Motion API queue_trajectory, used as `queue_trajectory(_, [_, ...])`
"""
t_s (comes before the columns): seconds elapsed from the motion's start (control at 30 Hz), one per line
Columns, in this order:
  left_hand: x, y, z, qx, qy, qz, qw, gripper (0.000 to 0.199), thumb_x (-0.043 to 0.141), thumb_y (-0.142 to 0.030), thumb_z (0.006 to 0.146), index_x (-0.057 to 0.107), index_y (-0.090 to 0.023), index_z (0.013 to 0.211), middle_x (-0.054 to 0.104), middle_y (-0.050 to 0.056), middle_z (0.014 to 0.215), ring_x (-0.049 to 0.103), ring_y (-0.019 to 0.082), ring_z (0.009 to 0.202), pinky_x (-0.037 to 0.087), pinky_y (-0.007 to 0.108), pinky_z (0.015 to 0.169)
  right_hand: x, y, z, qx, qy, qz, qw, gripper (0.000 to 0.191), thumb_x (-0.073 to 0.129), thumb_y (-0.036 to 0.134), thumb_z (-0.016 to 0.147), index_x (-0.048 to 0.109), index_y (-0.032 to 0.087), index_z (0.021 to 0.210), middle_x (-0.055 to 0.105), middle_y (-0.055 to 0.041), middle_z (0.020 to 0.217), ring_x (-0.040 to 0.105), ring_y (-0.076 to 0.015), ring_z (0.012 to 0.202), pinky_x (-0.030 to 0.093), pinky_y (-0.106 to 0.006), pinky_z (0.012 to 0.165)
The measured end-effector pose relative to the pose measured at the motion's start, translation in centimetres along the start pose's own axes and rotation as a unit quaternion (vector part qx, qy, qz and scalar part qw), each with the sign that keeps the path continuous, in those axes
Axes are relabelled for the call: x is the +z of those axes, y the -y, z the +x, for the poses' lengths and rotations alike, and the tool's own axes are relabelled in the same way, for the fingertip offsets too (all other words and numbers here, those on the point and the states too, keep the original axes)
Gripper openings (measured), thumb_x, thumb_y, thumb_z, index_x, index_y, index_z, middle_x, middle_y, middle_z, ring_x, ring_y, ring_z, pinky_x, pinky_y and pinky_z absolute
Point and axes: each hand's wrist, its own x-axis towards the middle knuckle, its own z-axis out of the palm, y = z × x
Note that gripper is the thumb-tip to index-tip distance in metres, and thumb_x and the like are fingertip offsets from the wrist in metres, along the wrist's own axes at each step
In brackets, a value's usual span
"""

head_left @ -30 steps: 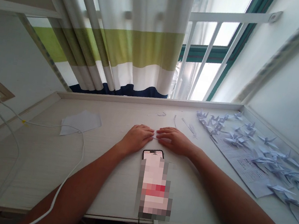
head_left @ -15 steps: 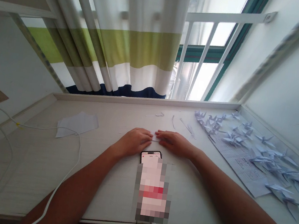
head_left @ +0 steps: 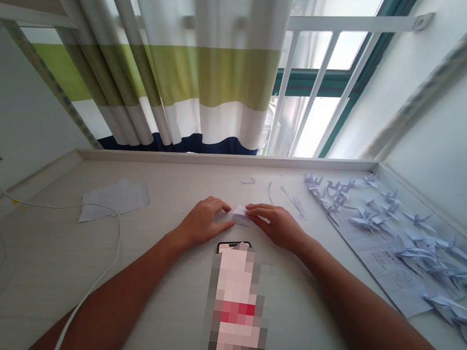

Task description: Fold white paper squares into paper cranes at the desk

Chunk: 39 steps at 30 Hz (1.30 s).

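Observation:
A small folded piece of white paper (head_left: 240, 213) lies on the desk between my hands, just beyond the top of a phone. At its left, my left hand (head_left: 204, 221) has thumb and fingers spread in a C shape, the thumb tip close to the paper's near corner. The fingers of my right hand (head_left: 275, 224) close on the paper's right edge, with the thumb tucked below. The phone (head_left: 238, 287) rests flat in front of me, most of its screen blurred out.
Several folded paper cranes (head_left: 369, 219) cover the right side, some on a printed sheet (head_left: 382, 261). Loose white paper (head_left: 115, 201) lies at left, crossed by a white cable (head_left: 117, 245). Thin paper strips (head_left: 293, 200) lie toward the raised back edge (head_left: 218, 158).
My left hand has opened, its thumb and fingers parting from the paper. More of the folded paper now shows between the hands. The right hand stays at its right side.

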Motion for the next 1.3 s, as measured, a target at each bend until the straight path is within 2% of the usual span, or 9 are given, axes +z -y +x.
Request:
queue_trajectory(0.2, [0.7,0.1,0.2,-0.021,0.005,-0.032,0.999,0.012,0.070,-0.032,0.087,0.076,-0.021,0.088,0.072,0.006,0.101,0.060,0.024,0.104,0.047,0.043,0.098,0.3,-0.1,0.0,-0.013,0.030,-0.011,0.999,0.024,0.058,0.027,0.099,0.077,0.027,0.114,0.069,-0.0056,0.133,0.068,-0.0271,0.118,0.056,-0.044,0.099])
queue_trajectory(0.37, [1.5,0.5,0.2,-0.046,-0.040,-0.044,0.997,0.015,0.075,-0.032,0.083,0.075,-0.020,0.092,0.073,0.006,0.100,0.059,0.025,0.106,0.049,0.042,0.097,0.3,0.2,0.1,-0.021,0.058,0.003,0.998,0.025,0.057,0.028,0.099,0.077,0.025,0.113,0.069,-0.0073,0.132,0.070,-0.0266,0.114,0.055,-0.042,0.099])
queue_trajectory(0.47, [1.5,0.7,0.2,-0.014,-0.049,-0.012,0.999,0.018,0.074,-0.030,0.084,0.075,-0.022,0.101,0.073,0.006,0.105,0.060,0.024,0.109,0.048,0.042,0.099,0.1,0.4,0.0,-0.019,0.068,-0.003,0.998,0.023,0.059,0.027,0.097,0.079,0.024,0.109,0.070,-0.0088,0.131,0.069,-0.0278,0.116,0.054,-0.043,0.101])
queue_trajectory(0.57, [1.1,0.5,0.2,0.063,-0.017,0.041,0.997,0.015,0.065,-0.025,0.092,0.076,-0.026,0.102,0.074,0.003,0.115,0.060,0.023,0.115,0.046,0.043,0.102,0.1,0.5,0.0,-0.013,0.069,-0.011,0.997,0.022,0.060,0.026,0.096,0.080,0.023,0.107,0.070,-0.0086,0.131,0.069,-0.0282,0.116,0.054,-0.044,0.102])
queue_trajectory(0.7, [0.5,-0.2,0.0,0.141,0.053,0.112,0.982,0.023,0.054,-0.024,0.099,0.076,-0.026,0.107,0.075,0.003,0.119,0.062,0.023,0.118,0.043,0.045,0.104,0.3,0.4,0.0,-0.011,0.059,0.006,0.998,0.021,0.059,0.026,0.096,0.079,0.024,0.104,0.070,-0.0069,0.131,0.068,-0.0271,0.118,0.053,-0.041,0.104])
queue_trajectory(0.83, [-0.3,-0.8,-0.3,0.155,0.092,0.145,0.973,0.026,0.052,-0.029,0.099,0.074,-0.026,0.112,0.073,0.004,0.123,0.061,0.023,0.118,0.042,0.046,0.104,0.4,0.2,0.1,-0.016,0.042,0.024,0.999,0.022,0.056,0.023,0.098,0.077,0.021,0.103,0.073,-0.0087,0.126,0.068,-0.0261,0.117,0.053,-0.041,0.103])
queue_trajectory(0.97, [-0.8,-1.1,-0.4,0.156,0.118,0.129,0.972,0.026,0.054,-0.033,0.098,0.074,-0.026,0.114,0.072,0.004,0.126,0.061,0.024,0.119,0.041,0.046,0.105,0.7,0.0,0.3,-0.005,0.012,0.022,1.000,0.019,0.057,0.022,0.097,0.075,0.019,0.094,0.076,-0.0091,0.114,0.068,-0.0258,0.112,0.052,-0.043,0.101])
queue_trajectory(1.13, [-1.2,-1.0,-0.5,0.151,0.131,0.078,0.977,0.028,0.058,-0.032,0.096,0.073,-0.027,0.118,0.073,0.005,0.122,0.062,0.024,0.117,0.041,0.046,0.106,0.8,-0.2,0.4,0.019,0.004,0.038,0.999,0.016,0.057,0.020,0.095,0.073,0.020,0.091,0.075,-0.0084,0.112,0.068,-0.0252,0.108,0.052,-0.044,0.100])
queue_trajectory(1.3, [-1.2,-1.1,-0.5,0.163,0.130,0.062,0.976,0.026,0.057,-0.032,0.096,0.075,-0.029,0.114,0.071,0.005,0.124,0.059,0.025,0.119,0.042,0.046,0.106,0.9,-0.4,0.4,0.022,0.004,0.055,0.998,0.015,0.059,0.024,0.095,0.072,0.021,0.088,0.075,-0.0077,0.112,0.068,-0.0247,0.107,0.051,-0.043,0.100])
